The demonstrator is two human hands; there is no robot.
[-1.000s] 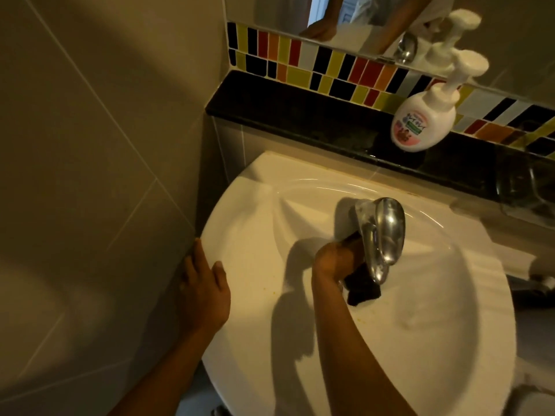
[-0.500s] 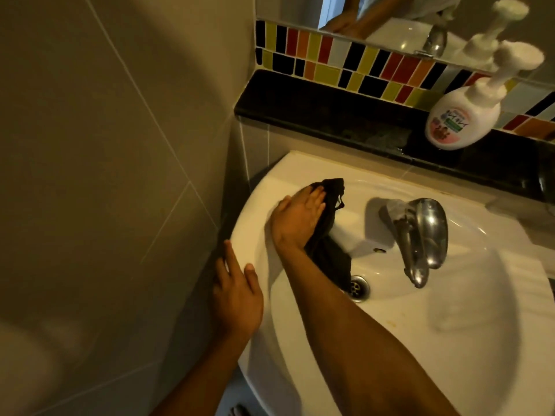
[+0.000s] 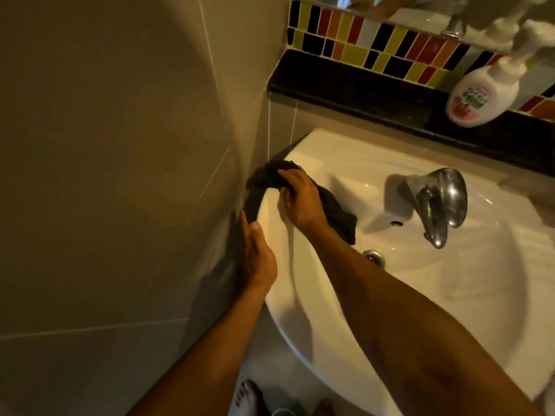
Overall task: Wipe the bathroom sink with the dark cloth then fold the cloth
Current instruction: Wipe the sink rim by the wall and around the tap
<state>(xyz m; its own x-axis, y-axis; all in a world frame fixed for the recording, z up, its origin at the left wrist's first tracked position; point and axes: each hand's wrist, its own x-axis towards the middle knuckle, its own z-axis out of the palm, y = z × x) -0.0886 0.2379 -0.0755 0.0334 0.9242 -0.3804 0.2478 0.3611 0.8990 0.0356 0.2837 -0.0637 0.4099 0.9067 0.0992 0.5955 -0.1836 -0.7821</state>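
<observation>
The white bathroom sink [image 3: 315, 331] fills the right half of the view. A dark cloth [image 3: 338, 214] is draped over its left rim, one end hanging into the bowl, the other bunched against the wall. My right hand [image 3: 300, 199] presses down on the cloth at the rim, fingers curled over it. My left hand [image 3: 256, 256] rests flat on the sink's left edge next to the wall, just below the cloth, holding nothing.
A chrome tap [image 3: 438, 202] stands at the back of the bowl, with the drain [image 3: 374, 257] below it. A white pump bottle [image 3: 480, 97] sits on the black ledge [image 3: 345, 85]. Beige wall tiles [image 3: 120, 175] close the left side.
My right hand has carried the cloth from under the tap, across the bowl, up onto the left rim by the wall. My left hand stayed on the sink's left edge.
</observation>
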